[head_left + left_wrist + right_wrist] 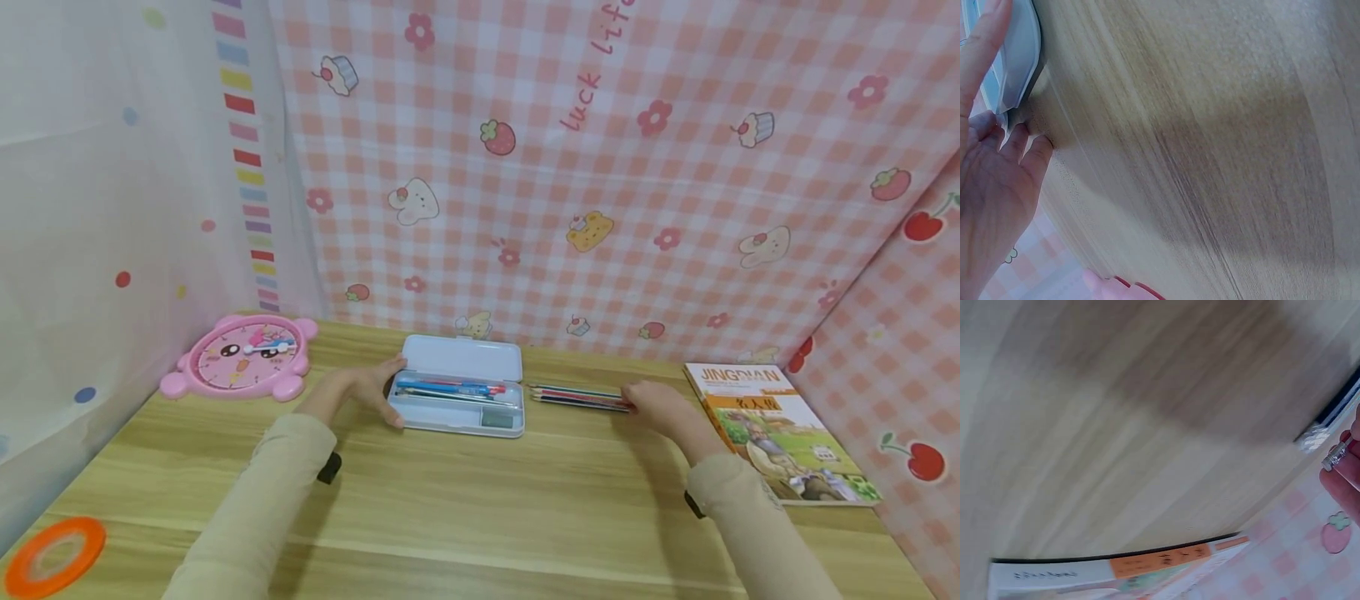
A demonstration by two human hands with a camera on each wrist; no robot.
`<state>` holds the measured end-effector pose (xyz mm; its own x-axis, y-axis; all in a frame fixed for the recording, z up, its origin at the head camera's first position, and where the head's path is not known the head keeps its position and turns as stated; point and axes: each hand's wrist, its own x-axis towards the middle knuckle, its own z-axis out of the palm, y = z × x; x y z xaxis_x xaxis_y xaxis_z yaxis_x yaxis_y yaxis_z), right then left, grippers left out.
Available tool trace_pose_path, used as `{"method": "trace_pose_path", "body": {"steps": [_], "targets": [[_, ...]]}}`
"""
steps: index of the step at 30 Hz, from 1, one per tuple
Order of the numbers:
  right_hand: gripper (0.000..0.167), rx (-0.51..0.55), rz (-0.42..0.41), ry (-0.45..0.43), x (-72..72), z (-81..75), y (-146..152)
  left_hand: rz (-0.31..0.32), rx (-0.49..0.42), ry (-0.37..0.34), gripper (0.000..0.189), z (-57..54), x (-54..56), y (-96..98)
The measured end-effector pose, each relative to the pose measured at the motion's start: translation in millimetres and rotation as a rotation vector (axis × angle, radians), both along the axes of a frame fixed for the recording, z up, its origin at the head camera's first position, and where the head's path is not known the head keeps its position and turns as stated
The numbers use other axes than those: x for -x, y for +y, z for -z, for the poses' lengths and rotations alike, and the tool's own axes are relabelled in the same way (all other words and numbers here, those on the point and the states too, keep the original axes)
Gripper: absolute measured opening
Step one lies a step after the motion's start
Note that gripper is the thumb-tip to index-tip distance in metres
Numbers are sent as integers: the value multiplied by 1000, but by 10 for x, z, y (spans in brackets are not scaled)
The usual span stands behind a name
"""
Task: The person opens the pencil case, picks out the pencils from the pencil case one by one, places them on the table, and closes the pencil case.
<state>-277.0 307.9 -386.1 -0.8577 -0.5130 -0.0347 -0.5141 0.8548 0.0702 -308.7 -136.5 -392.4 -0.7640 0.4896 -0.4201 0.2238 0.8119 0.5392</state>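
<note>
A white pencil case (456, 427) lies opened on the table, its lid leaning back; blue and red pens (457, 388) and a grey-green eraser (497, 417) are inside. At its left end is my left hand (367, 390), thumb by the front corner and fingers toward the back, right at the edge. In the left wrist view the fingertips (1040, 145) lie beside the case's end. To the right of the case several striped pencils (576, 397) lie side by side. My right hand (660, 406) pinches a pencil (1338, 454) by its silver-tipped end; the others are close alongside.
A pink toy clock (251, 385) sits at the back left. An orange ring (88, 546) lies at the left front edge. On the right is a book (780, 437), just beyond my right wrist. Patterned cloth (600, 183) stands behind the wooden table (480, 508).
</note>
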Motion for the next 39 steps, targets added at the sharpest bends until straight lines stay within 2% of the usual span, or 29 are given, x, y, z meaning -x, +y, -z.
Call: {"method": "trace_pose_path", "body": {"steps": [6, 11, 17, 24, 31, 39], "targets": [[21, 30, 13, -13, -54, 58, 92, -6, -14, -7, 111, -12, 1, -10], [15, 36, 19, -20, -69, 115, 116, -5, -9, -5, 111, -4, 9, -16], [11, 20, 7, 61, -77, 186, 133, 6, -1, -4, 112, 11, 11, -11], [10, 53, -7, 156, -86, 253, 139, 16, -17, 4, 111, -1, 10, -9], [10, 69, 12, 107, -53, 213, 29, 13, -19, 3, 111, -1, 13, -33], [15, 86, -47, 92, -14, 165, -295, 20, 5, 13, 112, 22, 20, -32]]}}
